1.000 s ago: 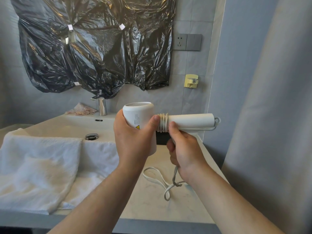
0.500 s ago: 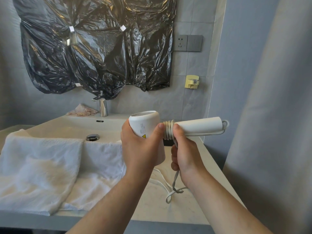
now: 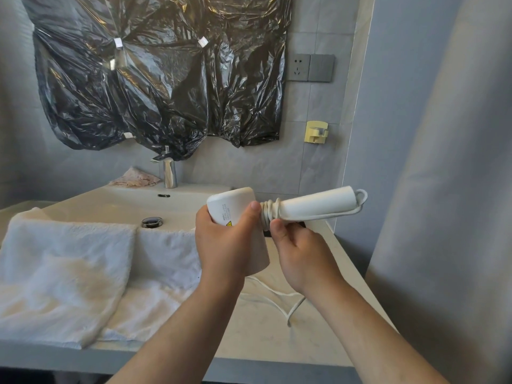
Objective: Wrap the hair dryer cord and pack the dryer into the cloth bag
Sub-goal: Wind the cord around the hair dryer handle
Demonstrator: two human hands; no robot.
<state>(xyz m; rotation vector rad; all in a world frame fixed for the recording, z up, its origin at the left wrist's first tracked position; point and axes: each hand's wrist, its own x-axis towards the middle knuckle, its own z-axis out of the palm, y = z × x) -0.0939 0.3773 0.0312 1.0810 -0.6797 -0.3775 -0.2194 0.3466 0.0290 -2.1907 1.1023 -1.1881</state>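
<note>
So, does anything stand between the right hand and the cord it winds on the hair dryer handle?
Nothing visible does. The right hand holds the cord at the coils on the hair dryer handle, and the left hand grips the dryer's body. The slack lies free on the countertop.

You see the white hair dryer (image 3: 313,204) held sideways, handle pointing right and slightly up; its white cord (image 3: 267,214) is coiled several turns at the handle's base, the loose rest trailing below
</note>
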